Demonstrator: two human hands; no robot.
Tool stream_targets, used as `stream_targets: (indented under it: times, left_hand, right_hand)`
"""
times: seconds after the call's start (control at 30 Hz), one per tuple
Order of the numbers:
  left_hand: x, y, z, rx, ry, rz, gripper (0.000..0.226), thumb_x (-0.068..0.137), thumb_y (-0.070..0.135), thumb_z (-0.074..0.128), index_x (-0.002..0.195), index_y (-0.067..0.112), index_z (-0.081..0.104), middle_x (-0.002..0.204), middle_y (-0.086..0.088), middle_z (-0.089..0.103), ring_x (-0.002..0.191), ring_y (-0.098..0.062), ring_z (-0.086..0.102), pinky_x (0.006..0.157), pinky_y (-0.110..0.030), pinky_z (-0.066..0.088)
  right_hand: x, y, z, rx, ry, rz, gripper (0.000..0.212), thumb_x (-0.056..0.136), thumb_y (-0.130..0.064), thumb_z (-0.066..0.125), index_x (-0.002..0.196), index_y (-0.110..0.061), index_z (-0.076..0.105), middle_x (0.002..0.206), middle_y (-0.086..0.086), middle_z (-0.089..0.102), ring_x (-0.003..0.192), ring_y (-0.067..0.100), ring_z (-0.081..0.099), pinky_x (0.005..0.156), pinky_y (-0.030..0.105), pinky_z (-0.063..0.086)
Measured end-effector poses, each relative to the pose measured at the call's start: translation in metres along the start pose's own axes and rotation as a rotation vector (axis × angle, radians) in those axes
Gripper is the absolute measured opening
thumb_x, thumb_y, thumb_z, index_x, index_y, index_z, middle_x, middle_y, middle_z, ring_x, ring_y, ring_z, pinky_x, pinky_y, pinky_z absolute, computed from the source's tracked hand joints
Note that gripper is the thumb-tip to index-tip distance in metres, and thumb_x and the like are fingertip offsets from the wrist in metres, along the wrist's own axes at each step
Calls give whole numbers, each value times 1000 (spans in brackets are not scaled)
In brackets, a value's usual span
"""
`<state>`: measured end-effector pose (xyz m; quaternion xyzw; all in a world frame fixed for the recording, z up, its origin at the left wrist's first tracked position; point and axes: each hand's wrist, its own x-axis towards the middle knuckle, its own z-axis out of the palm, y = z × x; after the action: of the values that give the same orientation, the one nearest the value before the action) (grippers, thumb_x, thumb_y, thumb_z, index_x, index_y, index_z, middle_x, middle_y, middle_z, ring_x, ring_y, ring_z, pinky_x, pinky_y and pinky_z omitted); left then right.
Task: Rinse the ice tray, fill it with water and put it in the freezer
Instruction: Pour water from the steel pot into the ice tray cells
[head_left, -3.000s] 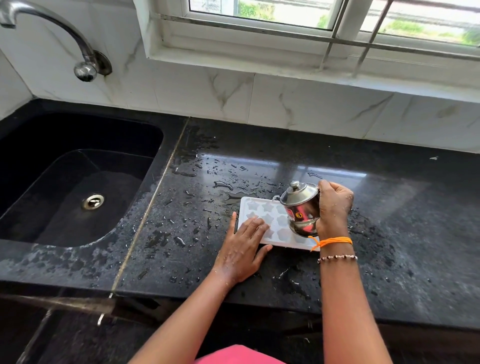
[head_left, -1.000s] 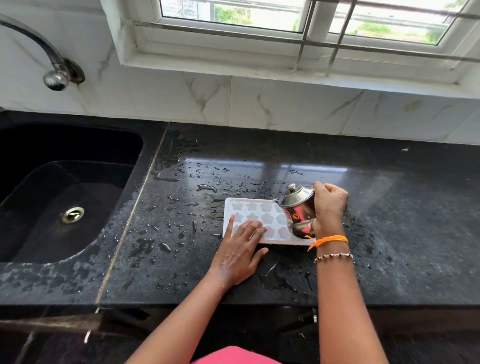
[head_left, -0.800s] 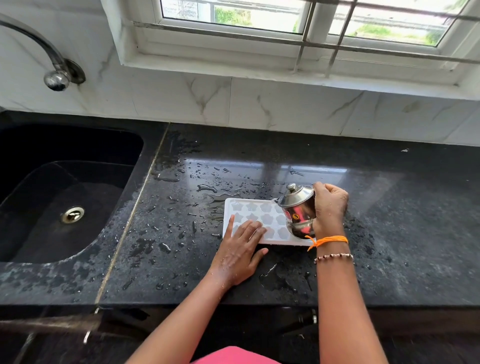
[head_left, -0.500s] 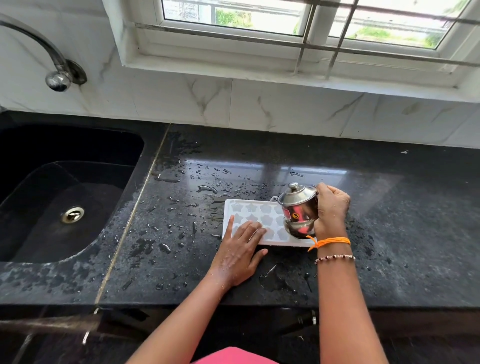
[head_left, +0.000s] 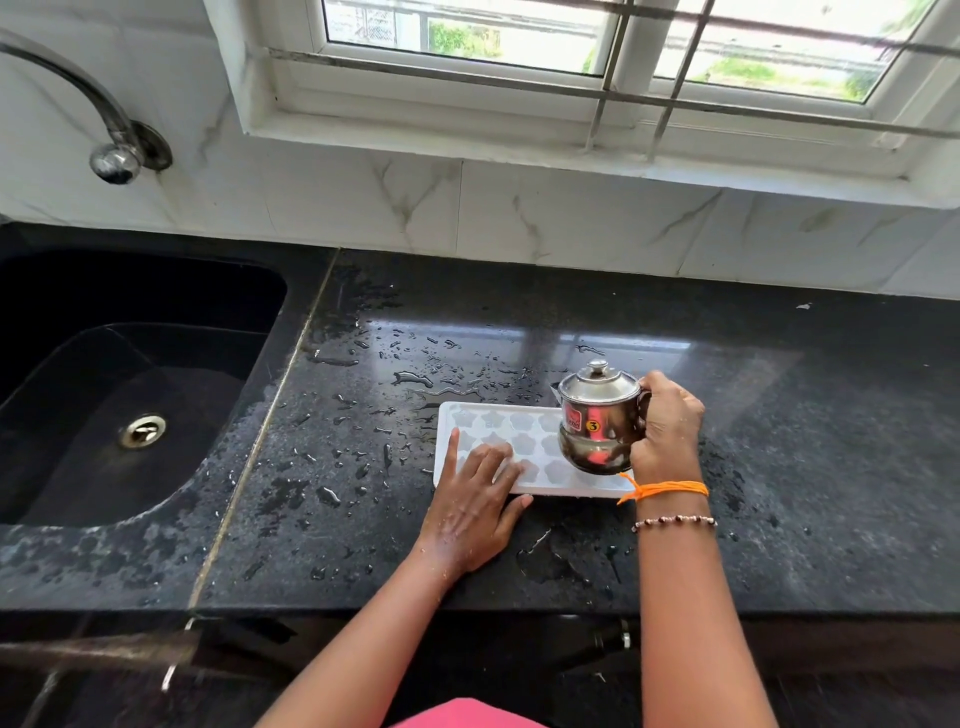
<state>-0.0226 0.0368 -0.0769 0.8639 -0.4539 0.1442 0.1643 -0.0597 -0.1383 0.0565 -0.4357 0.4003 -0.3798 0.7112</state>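
A white ice tray (head_left: 519, 441) with star-shaped cells lies flat on the wet black countertop (head_left: 779, 415). My left hand (head_left: 475, 506) rests flat on the tray's near left corner with its fingers spread. My right hand (head_left: 667, 428) grips the handle of a small lidded steel pot (head_left: 597, 415), held nearly upright just above the tray's right end. No stream of water shows from the pot. Whether the cells hold water I cannot tell.
A black sink (head_left: 130, 395) with a metal drain lies at the left, and a steel tap (head_left: 111, 145) juts from the tiled wall above it. Water drops dot the counter between sink and tray. A window runs along the back wall.
The steel pot has tipped back from leaning left over the tray to nearly upright and risen slightly. My left hand and the tray have stayed put.
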Motion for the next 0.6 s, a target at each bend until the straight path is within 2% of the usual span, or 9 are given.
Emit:
stream_targets:
  times: [0.17,0.37,0.6]
  left_hand:
    - [0,0,0,36,41,-36,37,88,47,41,101,17,58,113,-2,58,107,-22,48,112,-55,11]
    - [0,0,0,5,40,-20,36,89,47,41,104,19,59,115,-2,58,110,-22,46,113,-54,10]
    - [0,-1,-1,-56,16,55,31,91,42,41,107,20,57,122,2,57,114,-20,50,112,-53,13]
  right_hand:
    - [2,4,-1,-91,1,-55,39,80,4,46,50,-16,31,31,-15,28,29,3,28,36,9,29]
    - [7,8,-3,-258,-6,-112,40,78,-1,49,45,-18,33,32,-16,27,33,3,29,40,13,31]
    - [13,14,-5,-401,17,-182,42,74,-6,52,39,-18,34,43,-8,27,50,15,29,54,29,31]
